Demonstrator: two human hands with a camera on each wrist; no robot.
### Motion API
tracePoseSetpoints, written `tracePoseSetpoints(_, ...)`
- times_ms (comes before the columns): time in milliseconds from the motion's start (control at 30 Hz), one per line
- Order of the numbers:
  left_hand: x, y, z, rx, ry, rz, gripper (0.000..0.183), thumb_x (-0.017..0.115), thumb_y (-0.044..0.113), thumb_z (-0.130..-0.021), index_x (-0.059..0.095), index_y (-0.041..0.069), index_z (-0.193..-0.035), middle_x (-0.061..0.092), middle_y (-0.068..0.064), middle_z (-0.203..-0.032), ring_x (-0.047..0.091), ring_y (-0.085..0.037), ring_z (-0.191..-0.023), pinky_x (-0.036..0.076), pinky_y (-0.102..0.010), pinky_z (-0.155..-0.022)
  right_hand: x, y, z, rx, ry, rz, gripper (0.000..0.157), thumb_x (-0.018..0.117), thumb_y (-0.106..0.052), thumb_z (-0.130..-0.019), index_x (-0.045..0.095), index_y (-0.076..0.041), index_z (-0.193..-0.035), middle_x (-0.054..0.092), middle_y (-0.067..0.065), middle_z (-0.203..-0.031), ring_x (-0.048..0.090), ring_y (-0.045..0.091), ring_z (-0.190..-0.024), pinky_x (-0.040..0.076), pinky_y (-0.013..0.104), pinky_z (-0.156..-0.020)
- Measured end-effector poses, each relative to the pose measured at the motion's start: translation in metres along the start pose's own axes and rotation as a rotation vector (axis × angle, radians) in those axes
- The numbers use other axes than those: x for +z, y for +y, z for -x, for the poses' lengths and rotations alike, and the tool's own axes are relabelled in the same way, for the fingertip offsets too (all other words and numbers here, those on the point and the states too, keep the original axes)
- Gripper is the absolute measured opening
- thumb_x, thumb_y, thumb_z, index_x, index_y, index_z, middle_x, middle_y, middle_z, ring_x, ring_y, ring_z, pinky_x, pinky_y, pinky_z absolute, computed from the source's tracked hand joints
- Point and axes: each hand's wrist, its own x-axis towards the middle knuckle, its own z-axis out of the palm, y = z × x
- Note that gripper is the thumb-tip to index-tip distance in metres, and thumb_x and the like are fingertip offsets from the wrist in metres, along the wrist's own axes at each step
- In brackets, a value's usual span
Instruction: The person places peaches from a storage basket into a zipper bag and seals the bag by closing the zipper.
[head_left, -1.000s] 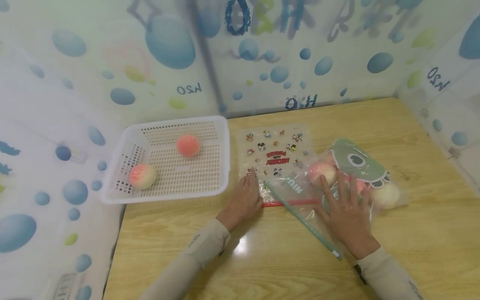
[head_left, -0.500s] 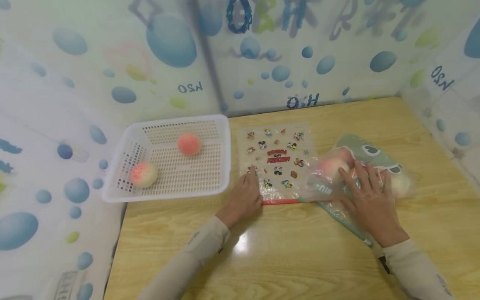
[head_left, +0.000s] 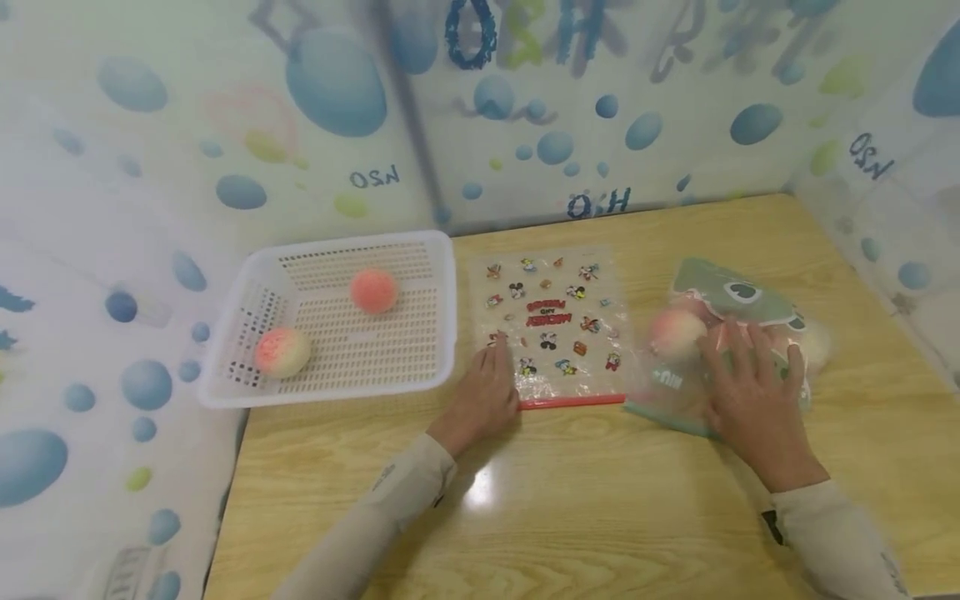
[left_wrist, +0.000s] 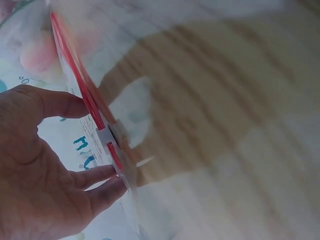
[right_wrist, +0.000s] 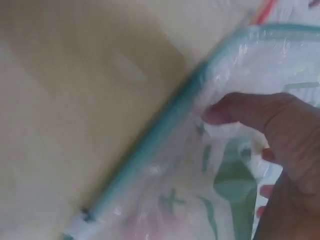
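Observation:
A clear zip bag (head_left: 555, 342) with small cartoon figures lies flat, its red zip edge (head_left: 573, 402) towards me. My left hand (head_left: 480, 396) rests on its lower left corner; in the left wrist view, thumb and fingertips touch the red edge beside a white slider (left_wrist: 106, 135). Right of it lies a clear zip bag with a green printed cartoon face (head_left: 723, 287), holding several pink-and-cream peach-like balls (head_left: 677, 333). My right hand (head_left: 761, 408) lies over this bag, fingers spread. The right wrist view shows my thumb touching the film near the teal zip (right_wrist: 165, 115).
A white slotted plastic basket (head_left: 450, 333) stands at the left. Inside it are a pink ball (head_left: 374, 292) and a pink-and-cream ball (head_left: 282, 352). Behind and beside the wooden table (head_left: 600, 508) are walls patterned with blue bubbles.
My right hand has shifted the green-faced bag to the right, off the cartoon-figure bag. The teal zip strip has swung nearer level. My left hand has stayed at its corner.

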Motion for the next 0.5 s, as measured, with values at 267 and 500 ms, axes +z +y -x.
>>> tracePoseSetpoints(267,0.0,0.0,-0.003,-0.067,-0.007,0.086,0.073,0.044,0.017,-0.102,0.004,-0.014,-0.155,0.021,-0.034,-0.159,0.027,-0.043,-0.146,0.02,-0.045,-0.12,-0.005,-0.039,0.03,-0.02,-0.153,-0.074,0.05,0.03,-0.034,-0.101,0.061,-0.005,-0.128,0.059,0.026,-0.114,0.054,0.05,-0.092,0.043,0.06,-0.062)
tracePoseSetpoints(500,0.001,-0.001,-0.006,-0.071,-0.021,0.061,0.075,0.046,0.019,-0.101,0.005,-0.013,-0.155,0.027,-0.033,-0.157,0.031,-0.043,-0.144,0.021,-0.046,-0.119,-0.022,-0.037,0.043,0.089,-0.35,-0.15,0.028,0.057,-0.02,-0.091,0.07,-0.007,-0.112,0.064,0.014,-0.11,0.057,0.043,-0.101,0.045,0.064,-0.073)
